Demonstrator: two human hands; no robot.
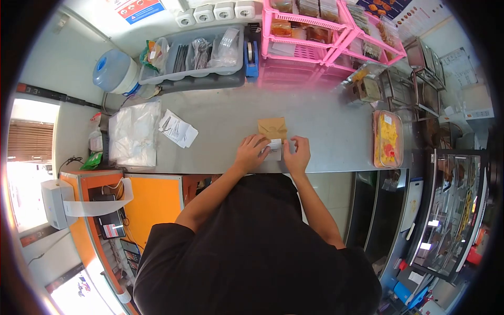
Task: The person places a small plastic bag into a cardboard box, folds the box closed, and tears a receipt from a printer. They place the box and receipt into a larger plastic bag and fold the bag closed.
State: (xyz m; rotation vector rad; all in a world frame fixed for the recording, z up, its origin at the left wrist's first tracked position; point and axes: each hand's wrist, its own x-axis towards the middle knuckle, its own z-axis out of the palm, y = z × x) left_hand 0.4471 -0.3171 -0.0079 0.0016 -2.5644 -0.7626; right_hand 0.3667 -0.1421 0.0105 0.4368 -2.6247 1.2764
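Loosely bent, the fingers of the left hand rest at the left edge of a small white printed paper slip; whether they pinch it or only press on it, I cannot tell. The right hand sits just beside the slip's right edge, thumb and forefinger spread apart, with no clear hold on anything. The slip overlaps the near part of a flat brown paper packet with a folded flap, lying on the grey metal counter near its front edge.

Both papers look light; the slip is probably thin and quick to curl or slide, the packet somewhat stiffer but easily creased. Side edges seem the best place for a light fingertip hold. Both forearms reach forward from bent elbows and angle inward, palms turned mostly down and toward each other.
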